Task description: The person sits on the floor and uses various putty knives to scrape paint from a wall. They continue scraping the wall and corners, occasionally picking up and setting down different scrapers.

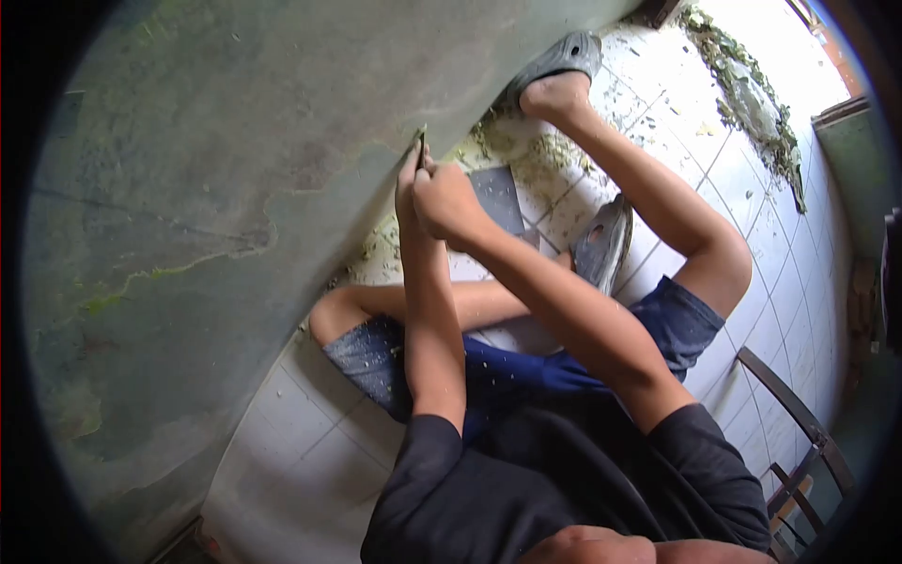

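Both of my hands are together at the green-grey wall (310,113), close to its surface. My left hand (408,183) is closed around a thin dark tool (422,148), nearer the wall. My right hand (445,199) grips the same tool just beside it, its fingers curled. The tool's tip points up at the wall, where a small light bit shows; whether it touches cannot be told. Peeled edges with yellow-green patches (169,272) run along the wall. What part of the tool lies inside my fists is hidden.
White floor tiles (780,273) carry scattered flakes (554,155) and a dark flat sheet (498,197) beyond my hands. My legs are bent, with grey clogs (601,246) on my feet. A debris heap (752,99) lies upper right; a dark metal frame (785,395) stands lower right.
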